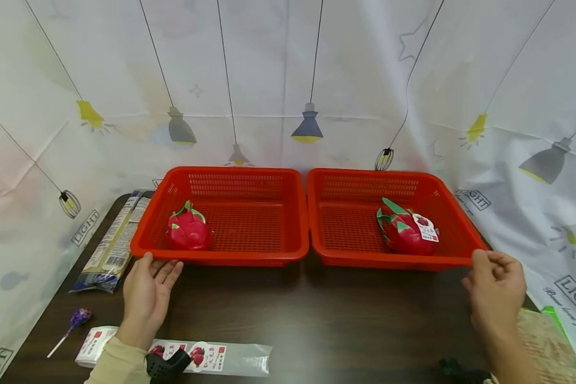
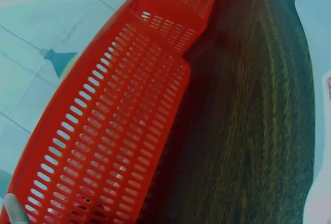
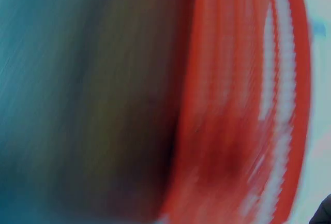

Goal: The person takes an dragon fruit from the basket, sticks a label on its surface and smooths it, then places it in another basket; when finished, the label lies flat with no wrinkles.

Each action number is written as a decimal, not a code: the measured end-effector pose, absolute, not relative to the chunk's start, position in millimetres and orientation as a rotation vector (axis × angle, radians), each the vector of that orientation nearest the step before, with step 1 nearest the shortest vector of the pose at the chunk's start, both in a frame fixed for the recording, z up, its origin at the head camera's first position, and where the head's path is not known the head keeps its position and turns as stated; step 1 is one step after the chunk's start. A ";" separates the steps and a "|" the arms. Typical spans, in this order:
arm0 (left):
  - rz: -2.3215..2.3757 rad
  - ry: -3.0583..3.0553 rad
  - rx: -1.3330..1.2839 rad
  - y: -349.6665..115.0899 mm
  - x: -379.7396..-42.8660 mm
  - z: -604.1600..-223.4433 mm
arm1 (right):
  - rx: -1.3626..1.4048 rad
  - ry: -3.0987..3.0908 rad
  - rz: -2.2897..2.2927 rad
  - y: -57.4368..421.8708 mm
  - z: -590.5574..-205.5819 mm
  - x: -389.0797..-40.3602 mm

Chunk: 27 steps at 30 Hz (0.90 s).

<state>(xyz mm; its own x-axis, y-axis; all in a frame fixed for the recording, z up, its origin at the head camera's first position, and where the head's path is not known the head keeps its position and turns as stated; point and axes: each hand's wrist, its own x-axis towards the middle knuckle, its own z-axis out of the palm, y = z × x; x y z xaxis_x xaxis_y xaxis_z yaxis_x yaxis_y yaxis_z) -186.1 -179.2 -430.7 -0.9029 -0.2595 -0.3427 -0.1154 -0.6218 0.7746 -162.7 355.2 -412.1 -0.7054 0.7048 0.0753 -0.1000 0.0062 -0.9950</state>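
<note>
My left hand (image 1: 146, 296) is at the near left corner of the left red plastic basket (image 1: 259, 260), palm turned up, fingers loosely extended against its wall. A fingertip (image 2: 16, 211) shows at the rim in the left wrist view. My right hand (image 1: 496, 282) has curled fingers and pinches the near right corner of the right red basket (image 1: 365, 260). Inside the left basket sits a pink dragon fruit (image 1: 189, 230) with green tips. A second dragon fruit (image 1: 405, 234), bearing a white label (image 1: 425, 228), lies in the right basket. The right wrist view is heavily blurred.
Below the left basket lie a label roll (image 1: 96, 344) and its strip of printed labels (image 1: 240, 360). A lollipop (image 1: 79, 318) and a foil packet (image 1: 117, 245) are at the left. At the right edge is a green-edged bag (image 1: 547, 341). A printed curtain (image 1: 278, 64) hangs behind.
</note>
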 end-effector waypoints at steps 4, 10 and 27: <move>-2.648 -1.363 0.637 -179.3 -185.8 -430.4 | -0.111 -2.123 1.397 270.9 -397.3 -166.7; -2.647 -1.347 0.647 -175.6 -189.4 -432.2 | 0.590 -2.556 1.213 125.7 -384.2 -200.2; -2.718 -1.200 0.680 -173.5 -196.6 -434.2 | 0.480 -3.402 0.977 -43.1 -400.3 -310.0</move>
